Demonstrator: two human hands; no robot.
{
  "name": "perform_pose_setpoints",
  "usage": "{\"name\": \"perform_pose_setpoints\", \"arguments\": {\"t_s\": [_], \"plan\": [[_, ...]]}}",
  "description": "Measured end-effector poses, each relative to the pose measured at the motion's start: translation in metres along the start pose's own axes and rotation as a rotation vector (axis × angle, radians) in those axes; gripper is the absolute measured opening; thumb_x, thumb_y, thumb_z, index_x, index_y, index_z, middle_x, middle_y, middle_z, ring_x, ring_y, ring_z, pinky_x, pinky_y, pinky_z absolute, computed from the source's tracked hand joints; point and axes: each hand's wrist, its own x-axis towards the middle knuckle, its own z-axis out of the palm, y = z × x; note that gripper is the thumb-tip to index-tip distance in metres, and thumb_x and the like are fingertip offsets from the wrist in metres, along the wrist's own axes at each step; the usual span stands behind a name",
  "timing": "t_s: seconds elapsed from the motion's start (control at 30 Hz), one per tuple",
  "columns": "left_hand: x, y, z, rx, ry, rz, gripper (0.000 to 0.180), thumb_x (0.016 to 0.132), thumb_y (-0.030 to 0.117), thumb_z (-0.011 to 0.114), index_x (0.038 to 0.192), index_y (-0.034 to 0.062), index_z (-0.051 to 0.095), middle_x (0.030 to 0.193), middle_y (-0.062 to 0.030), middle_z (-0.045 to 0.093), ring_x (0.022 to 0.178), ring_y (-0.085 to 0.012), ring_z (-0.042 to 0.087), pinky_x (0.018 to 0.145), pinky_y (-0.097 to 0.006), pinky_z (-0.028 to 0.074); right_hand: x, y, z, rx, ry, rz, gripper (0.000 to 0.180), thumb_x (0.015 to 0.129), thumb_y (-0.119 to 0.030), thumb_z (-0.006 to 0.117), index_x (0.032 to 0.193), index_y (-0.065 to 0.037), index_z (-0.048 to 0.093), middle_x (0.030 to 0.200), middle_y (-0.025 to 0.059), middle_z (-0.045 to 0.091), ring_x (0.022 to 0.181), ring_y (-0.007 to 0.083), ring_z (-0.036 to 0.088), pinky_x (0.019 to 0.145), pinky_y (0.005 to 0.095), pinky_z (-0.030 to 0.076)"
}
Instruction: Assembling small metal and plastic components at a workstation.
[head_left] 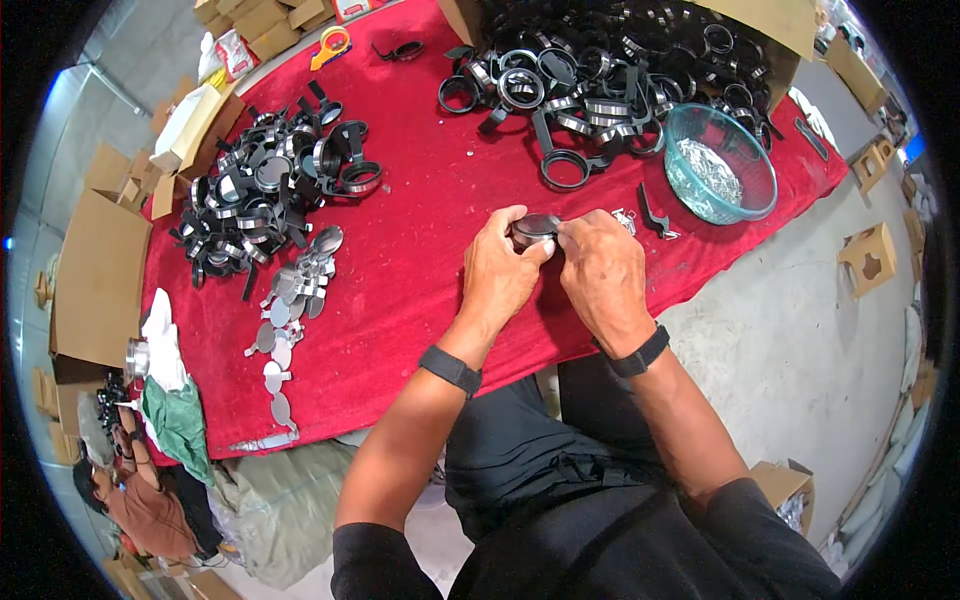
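Above the red cloth, near the table's front edge, I hold a round black part with a metallic rim [535, 228]. My left hand [498, 275] is closed around its left side, thumb and fingers on the rim. The fingers of my right hand [604, 268] pinch its right edge, covering that side. Just beyond the right hand lie a few small metal pins [625, 218] and a loose black handle [655, 212]. Close by on the right stands a teal see-through bowl [765, 195] with many small silvery pins [708, 172].
A heap of black and silver rings with handles [270, 175] lies left, with flat grey metal discs [283, 310] trailing from it. More rings [590, 105] spill from a carton [785, 75] at the back. Another person [155, 510] is at the lower left.
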Motion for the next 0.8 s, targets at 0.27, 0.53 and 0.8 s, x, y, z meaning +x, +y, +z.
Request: {"name": "perform_pose_setpoints", "arguments": {"t_s": [0.27,0.53,0.8], "plan": [[-0.005,0.012,-0.011,0.203,-0.005,0.063,0.051,0.093,0.016,0.083,0.14,-0.0038,0.074,0.123,-0.0171,0.082,0.109,-0.0198,0.077,0.099,-0.035,0.059,0.024,0.021,-0.012,0.199,-0.277,0.044,0.031,0.101,-0.029,0.071,0.095,0.001,0.08,0.092,0.0278,0.074,0.09,0.0471,0.073,0.081,0.0557,0.057],[-0.014,0.007,-0.028,0.194,-0.081,0.087,0.053,0.095,0.015,0.081,0.144,-0.0021,0.071,0.129,-0.0171,0.08,0.113,-0.0223,0.075,0.104,-0.037,0.058,0.044,0.047,0.025,0.395,-0.601,0.401,0.046,0.097,-0.039,0.07,0.094,0.006,0.078,0.088,0.026,0.078,0.08,0.0373,0.078,0.072,0.0498,0.059],[-0.044,0.025,-0.051,0.679,0.052,0.31,0.054,0.089,0.021,0.086,0.138,0.0015,0.075,0.144,-0.026,0.07,0.131,-0.0426,0.067,0.115,-0.047,0.053,0.037,0.018,0.041,0.393,-0.527,0.517,0.039,0.084,-0.033,0.076,0.093,0.005,0.079,0.083,0.0269,0.077,0.077,0.0384,0.079,0.072,0.0477,0.062]]}}
